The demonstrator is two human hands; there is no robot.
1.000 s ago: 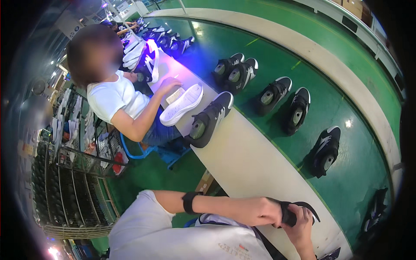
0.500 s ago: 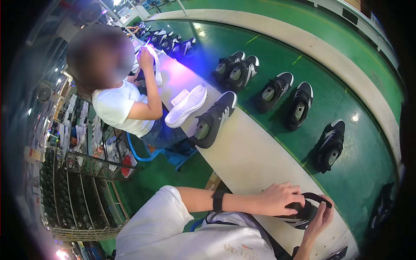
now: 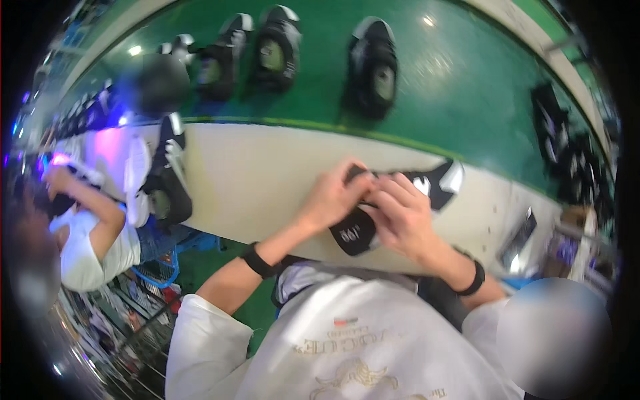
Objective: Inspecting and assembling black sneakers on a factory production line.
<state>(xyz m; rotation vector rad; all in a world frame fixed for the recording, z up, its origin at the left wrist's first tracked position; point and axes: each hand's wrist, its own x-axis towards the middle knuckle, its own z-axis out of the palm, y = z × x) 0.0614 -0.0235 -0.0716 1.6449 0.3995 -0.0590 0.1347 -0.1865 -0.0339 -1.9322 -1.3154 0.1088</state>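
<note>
A black shoe (image 3: 445, 185) with white side marks and a white toe lies on the white worktable, its toe toward the far right and its heel toward me. My left hand (image 3: 339, 193) grips the shoe around its opening. Beside it, my right hand (image 3: 404, 215) is closed on the same part, its fingers bent and meeting those of the left. The hands cover much of the shoe's middle, and motion blurs the fingertips. Both wrists wear black bands.
Farther left on the worktable (image 3: 260, 160) stand another black shoe (image 3: 168, 190) and a white sole (image 3: 137, 175). A co-worker (image 3: 93, 230) sits at the left. Beyond runs a green surface bearing several black shoes (image 3: 375, 67). A dark flat object (image 3: 520, 235) lies at the right.
The view has swung right and down. My right hand no longer holds up the black strap-like loop; both hands have come together over the shoe's opening.
</note>
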